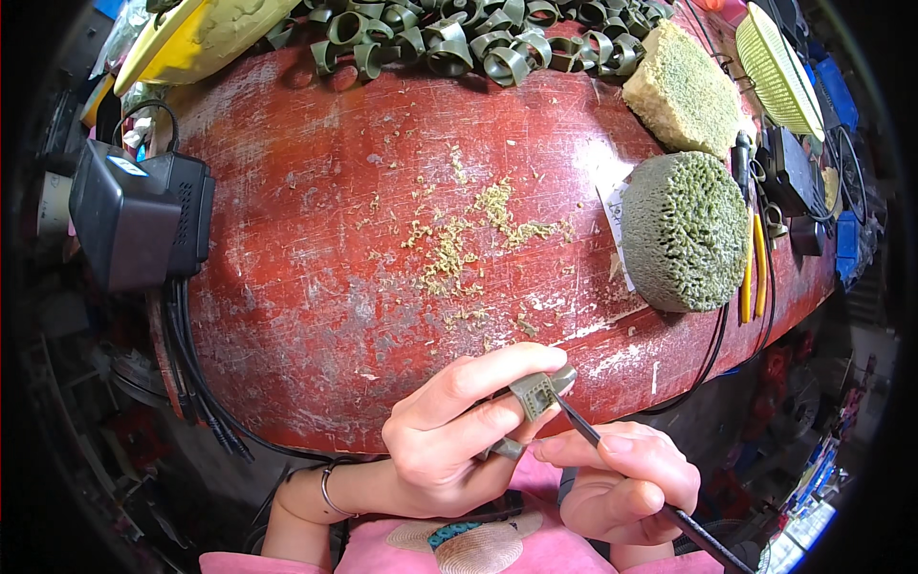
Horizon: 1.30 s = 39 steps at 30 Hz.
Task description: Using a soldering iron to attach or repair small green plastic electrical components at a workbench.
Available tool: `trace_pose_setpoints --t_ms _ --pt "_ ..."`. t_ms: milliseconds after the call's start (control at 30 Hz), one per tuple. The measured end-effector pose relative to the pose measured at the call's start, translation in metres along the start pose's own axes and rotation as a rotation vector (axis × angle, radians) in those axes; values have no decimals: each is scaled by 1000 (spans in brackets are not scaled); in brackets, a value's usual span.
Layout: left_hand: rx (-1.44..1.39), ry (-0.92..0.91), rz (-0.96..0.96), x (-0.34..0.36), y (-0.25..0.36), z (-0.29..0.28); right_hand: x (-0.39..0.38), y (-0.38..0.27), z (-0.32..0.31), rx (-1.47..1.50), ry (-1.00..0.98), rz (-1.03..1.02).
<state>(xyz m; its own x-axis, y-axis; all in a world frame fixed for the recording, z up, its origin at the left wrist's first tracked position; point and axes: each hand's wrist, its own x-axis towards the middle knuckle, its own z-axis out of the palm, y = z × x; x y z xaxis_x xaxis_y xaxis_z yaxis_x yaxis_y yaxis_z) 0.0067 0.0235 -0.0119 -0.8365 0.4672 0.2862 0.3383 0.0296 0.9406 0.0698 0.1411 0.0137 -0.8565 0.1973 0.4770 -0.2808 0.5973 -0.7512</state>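
Note:
My left hand [459, 421] is closed around a dark green ring [535, 394], a wax-like piece whose flat top has rows of small pits. The ring sits near the fingertips, above the table's front edge. Part of another green piece [507, 447] shows beneath the fingers. In my right hand [626, 483], a thin dark carving tool [577, 418] is pinched between thumb and fingers, slanting up to the left. Its tip meets the ring's top, or comes very close to it. The tool's rear part runs out at the lower right, with a textured grip or cord.
Olive shavings [448, 258] lie scattered on the worn red table [296, 316]. Green rings [449, 48] are heaped at the back. Two porous green blocks [684, 230], yellow-handled pliers [758, 268] and a green basket [779, 72] occupy the right. A black device [139, 215] with cables stands left.

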Motion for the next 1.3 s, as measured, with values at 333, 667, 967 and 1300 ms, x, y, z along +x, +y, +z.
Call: trace_pose_setpoints --t_ms 333,667,967,1300 --pt "38 -33 54 3 0 -3 0 -3 0 28 3 28" --pt "50 -106 21 0 1 -7 0 -3 -1 38 6 37" --pt "49 -84 -7 5 6 -5 -8 -5 -6 251 64 126" --pt "-4 -99 -6 5 5 -6 6 -6 -22 122 -111 164"
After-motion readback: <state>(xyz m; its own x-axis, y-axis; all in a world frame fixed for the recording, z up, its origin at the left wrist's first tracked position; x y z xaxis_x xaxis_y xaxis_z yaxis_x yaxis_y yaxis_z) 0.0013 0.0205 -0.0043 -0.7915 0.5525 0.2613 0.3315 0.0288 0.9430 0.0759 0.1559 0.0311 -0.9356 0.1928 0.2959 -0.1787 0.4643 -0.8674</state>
